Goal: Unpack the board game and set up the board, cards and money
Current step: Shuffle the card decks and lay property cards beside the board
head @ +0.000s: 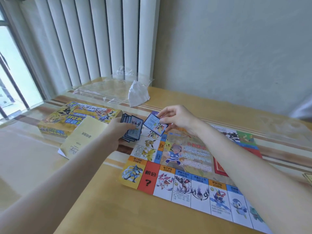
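Note:
The colourful game board (189, 168) lies unfolded on the table, right of centre. My left hand (116, 132) grips a fanned stack of blue-edged cards (130, 128) just off the board's far left corner. My right hand (175, 117) pinches a single blue-edged card (154, 124) above the board's left column, close to the stack. The yellow game box (74, 119) sits to the left, with a yellow booklet (82, 137) leaning against it. No money is visible.
Clear plastic wrapping (108, 93) and a crumpled white bag (137, 95) lie at the table's back edge by the radiator. A red card space (219, 167) shows on the board. A yellowish item (308, 178) peeks in at the right edge.

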A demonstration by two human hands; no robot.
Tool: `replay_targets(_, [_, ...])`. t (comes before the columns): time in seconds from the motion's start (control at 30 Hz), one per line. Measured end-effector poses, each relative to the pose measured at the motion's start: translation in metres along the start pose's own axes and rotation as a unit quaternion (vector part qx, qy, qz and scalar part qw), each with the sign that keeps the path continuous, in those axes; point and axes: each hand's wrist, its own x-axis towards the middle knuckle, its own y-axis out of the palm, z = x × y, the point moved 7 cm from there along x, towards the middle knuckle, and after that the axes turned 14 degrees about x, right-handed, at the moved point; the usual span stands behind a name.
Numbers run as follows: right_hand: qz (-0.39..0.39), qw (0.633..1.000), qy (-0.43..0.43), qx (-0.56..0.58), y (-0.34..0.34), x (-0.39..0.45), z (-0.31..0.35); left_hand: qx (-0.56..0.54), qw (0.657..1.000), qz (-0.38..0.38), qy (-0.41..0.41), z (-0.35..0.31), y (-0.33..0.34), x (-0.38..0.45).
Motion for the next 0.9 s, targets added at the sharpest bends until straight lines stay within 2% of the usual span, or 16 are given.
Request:
replay_targets(0.1, [-0.009, 1.0, 0.014, -0.02, 0.005, 0.012, -0.005, 0.033, 0.999, -0.025, 0.021, -0.002, -0.005, 0.003])
replay_targets(0.3, [-0.058, 0.997, 0.03, -0.052, 0.019, 0.036, -0.011, 0.02, 0.997, -0.075, 0.013, -0.003, -0.029, 0.014])
replay_targets(0.63, [-0.079, 0.991, 0.032, -0.102, 0.053, 0.046, -0.01, 0.026, 0.992, -0.121, 0.033, -0.007, -0.039, 0.014])
replay_targets(0.77, [-0.091, 0.99, 0.034, -0.105, 0.058, 0.048, -0.016, 0.025, 0.994, -0.09, 0.055, -0.01, -0.031, 0.014])
replay_targets(0.9, [-0.089, 0.98, -0.016, -0.177, 0.065, 0.048, -0.01, 0.004, 0.997, -0.067, 0.046, -0.006, -0.024, 0.016])
